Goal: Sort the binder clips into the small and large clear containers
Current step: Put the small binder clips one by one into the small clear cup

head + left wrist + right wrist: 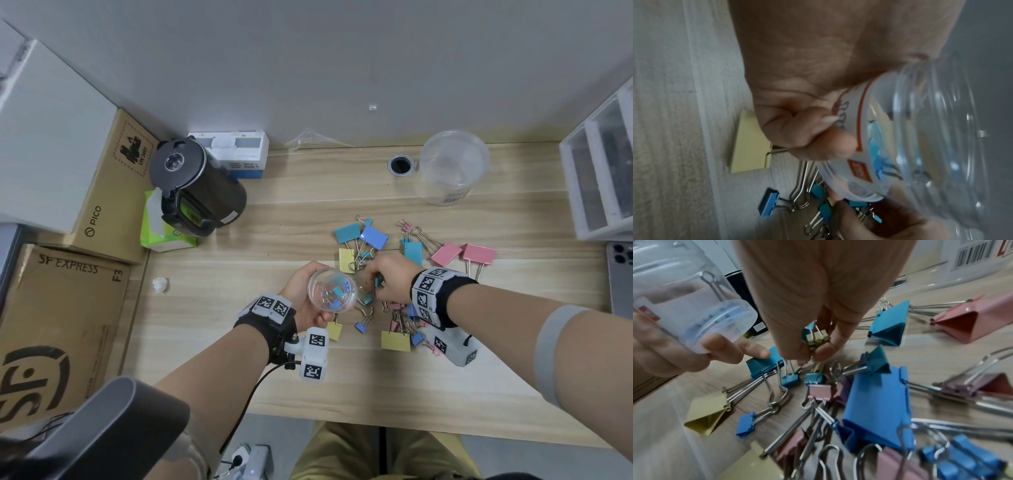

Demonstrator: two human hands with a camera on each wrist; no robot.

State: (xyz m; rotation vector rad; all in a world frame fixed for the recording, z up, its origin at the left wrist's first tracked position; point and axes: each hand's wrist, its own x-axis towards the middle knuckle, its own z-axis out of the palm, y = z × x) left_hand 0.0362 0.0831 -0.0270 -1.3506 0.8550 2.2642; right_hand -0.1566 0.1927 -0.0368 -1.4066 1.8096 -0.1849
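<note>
Head view shows the left hand (310,301) holding the small clear container (331,290) just above the wooden worktop (308,219), its grip wrapped round the labelled plastic wall with the open mouth tipped toward the camera. Inside lie a few small binder clips (337,297), teal and blue with wire handles (their exact number is hard to tell through the glare). The large clear container (451,168) stands upright at the far right of the worktop, near a round cable hole (400,165); it is a smooth, round, translucent tub with a barcode label low on its side, and no clips show in it.

Beside the small container, the right hand (390,281) reaches down into the pile of binder clips (404,274), its grip narrow: in the right wrist view thumb and fingers pinch small yellow clips (818,337) just over the heap. The pile spreads across the middle of the worktop, mixing folded sheet-metal bodies in teal, blue, pink and yellow, large and small, with looped silver wire handles tangled together.

A black kettle (195,192) and cardboard boxes (65,308) sit at the left.
</note>
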